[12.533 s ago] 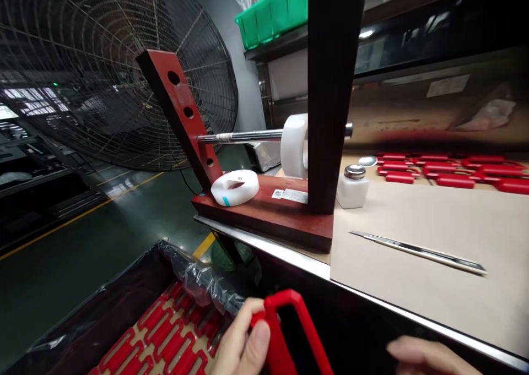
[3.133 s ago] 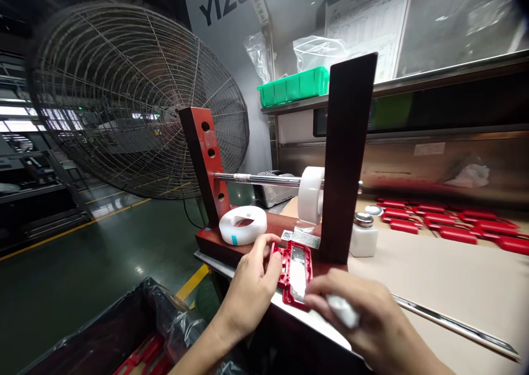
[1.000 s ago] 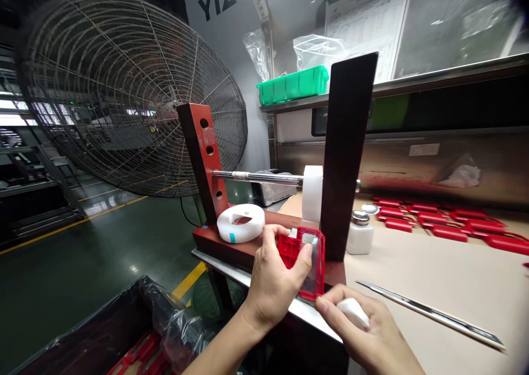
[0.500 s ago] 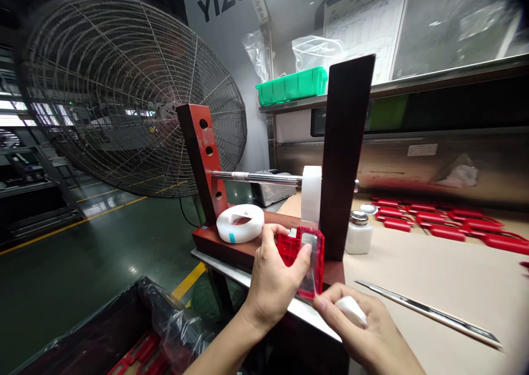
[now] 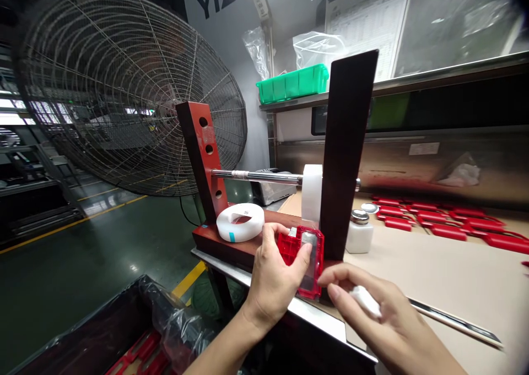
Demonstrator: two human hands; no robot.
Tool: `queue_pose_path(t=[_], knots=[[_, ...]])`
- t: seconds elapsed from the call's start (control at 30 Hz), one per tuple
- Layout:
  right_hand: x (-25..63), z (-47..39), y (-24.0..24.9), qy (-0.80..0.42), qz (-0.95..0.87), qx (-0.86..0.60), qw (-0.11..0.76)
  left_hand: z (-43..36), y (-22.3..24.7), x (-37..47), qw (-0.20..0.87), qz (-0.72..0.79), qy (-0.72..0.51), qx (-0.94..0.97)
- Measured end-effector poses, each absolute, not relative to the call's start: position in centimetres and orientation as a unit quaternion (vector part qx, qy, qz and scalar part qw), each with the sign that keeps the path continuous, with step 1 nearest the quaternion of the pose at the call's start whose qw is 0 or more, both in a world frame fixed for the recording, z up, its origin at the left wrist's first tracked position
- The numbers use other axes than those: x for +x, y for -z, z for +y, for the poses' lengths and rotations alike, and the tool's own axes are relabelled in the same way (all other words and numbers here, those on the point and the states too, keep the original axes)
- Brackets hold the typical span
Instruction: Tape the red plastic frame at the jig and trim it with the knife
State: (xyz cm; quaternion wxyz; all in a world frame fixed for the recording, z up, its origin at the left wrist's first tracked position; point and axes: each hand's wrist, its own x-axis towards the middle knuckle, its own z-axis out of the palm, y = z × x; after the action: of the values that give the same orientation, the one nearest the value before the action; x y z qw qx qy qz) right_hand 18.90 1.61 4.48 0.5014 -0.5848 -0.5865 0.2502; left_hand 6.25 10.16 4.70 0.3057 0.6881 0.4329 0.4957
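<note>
The right hand [image 5: 372,314], fingers curled round a white wad [image 5: 365,301], has parted thumb and forefinger and now hides the tip of the slim knife [image 5: 458,325], while the left hand [image 5: 273,280] pinches the red frame [image 5: 319,260].

Left hand [image 5: 275,278]'s got a red plastic frame [image 5: 313,270] pinched, thumb over its window. Right hand [image 5: 384,314] has a white wad [image 5: 366,301] tucked in it, fingertips right by the frame's lower corner, can't tell from here if they're touching. Just behind, a reddish stand [image 5: 231,254] holds one white tape roll [image 5: 312,192] on a steel rod [image 5: 264,177], with a loose roll [image 5: 231,230] lying on its base. On the surface [image 5: 438,276]: white bottle [image 5: 359,238], thin silver tool [image 5: 458,322] partly behind that right hand, rows of red parts [image 5: 448,232] further back. Huge caged fan [image 5: 136,88] on the left, plastic-lined crate [image 5: 82,331] of red pieces [image 5: 144,344] below, green bin [image 5: 293,86] up on the shelf [image 5: 295,103].
</note>
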Motion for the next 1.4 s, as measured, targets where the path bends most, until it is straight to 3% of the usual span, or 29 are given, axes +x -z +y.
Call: queue_pose_path(t=[0.23, 0.53, 0.73, 0.9, 1.03, 1.13, 1.23, 1.4], knots=[[19.2, 2.9, -4.8, -0.275, -0.714, -0.534, 0.36, 10.1, -4.7, 6.2, 0.319, 0.432, -0.493, 0.685], [19.6, 2.7, -4.4, -0.167, -0.758, -0.531, 0.339, 10.2, -4.5, 6.3, 0.312, 0.402, -0.506, 0.696], [20.5, 2.9, -3.0, -0.01, -0.802, -0.525, 0.283, 10.1, -4.4, 6.2, 0.31, 0.404, -0.502, 0.699], [20.5, 3.1, -2.3, 0.023, -0.807, -0.537, 0.245, 10.0, -4.3, 6.1, 0.318, 0.4, -0.504, 0.696], [20.6, 3.2, -2.8, 0.053, -0.813, -0.508, 0.279, 10.0, -4.4, 6.1, 0.321, 0.401, -0.506, 0.693], [20.8, 3.5, -3.5, 0.172, -0.803, -0.481, 0.308, 9.9, -4.5, 6.1, 0.314, 0.403, -0.505, 0.695], [21.0, 3.9, -4.1, 0.296, -0.782, -0.479, 0.268, 9.9, -4.5, 6.0, 0.303, 0.405, -0.507, 0.698], [20.8, 4.1, -4.3, 0.352, -0.765, -0.502, 0.197, 9.9, -4.2, 5.8, 0.291, 0.392, -0.516, 0.704]])
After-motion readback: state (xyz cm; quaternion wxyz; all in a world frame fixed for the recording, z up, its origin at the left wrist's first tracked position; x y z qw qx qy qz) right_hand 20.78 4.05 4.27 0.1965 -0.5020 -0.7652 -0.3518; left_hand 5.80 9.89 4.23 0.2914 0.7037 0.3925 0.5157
